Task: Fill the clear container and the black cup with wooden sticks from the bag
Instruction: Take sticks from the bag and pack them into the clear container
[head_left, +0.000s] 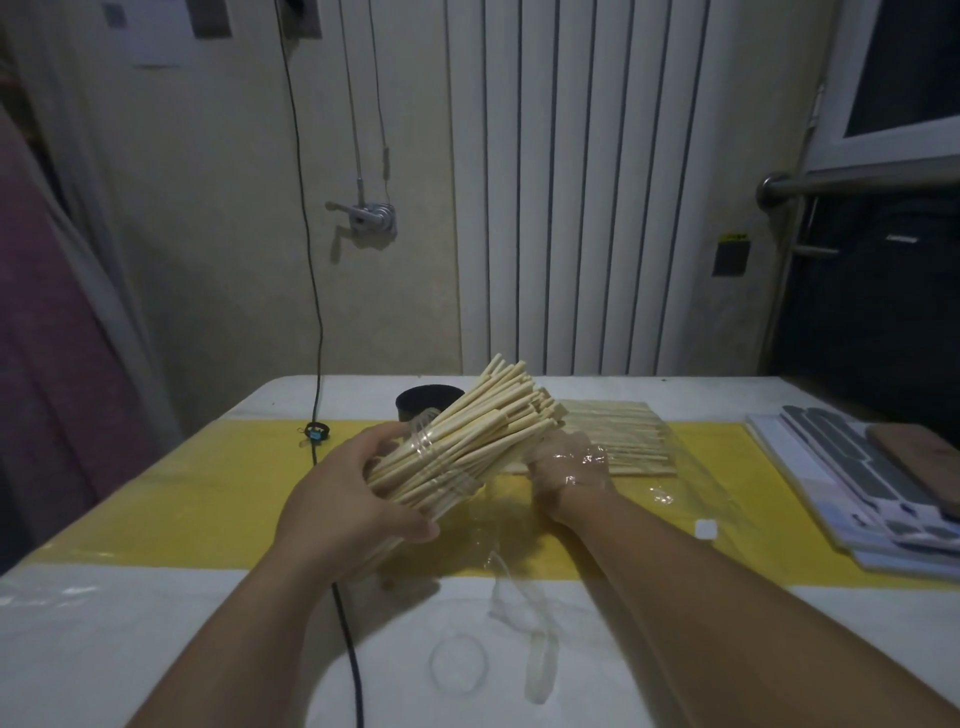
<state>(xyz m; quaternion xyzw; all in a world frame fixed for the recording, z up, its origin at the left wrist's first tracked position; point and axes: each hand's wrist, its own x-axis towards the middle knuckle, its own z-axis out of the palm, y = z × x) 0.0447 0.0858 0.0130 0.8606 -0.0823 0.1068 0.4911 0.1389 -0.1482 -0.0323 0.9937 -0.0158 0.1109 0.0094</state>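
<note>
Filling the clear container is the step in hand: my left hand wraps around its lower wall at about eight o'clock, fingers curled shut on it, tilting it so the wooden sticks fan out of its mouth toward one o'clock. My right hand sits at three o'clock of the bundle, inside or behind the bag's film; whether it is pinching sticks I cannot tell. The black cup waits at twelve o'clock, just behind the bundle, and the bag holds more sticks. Next, I judge, I must stand the container upright and start on the cup.
</note>
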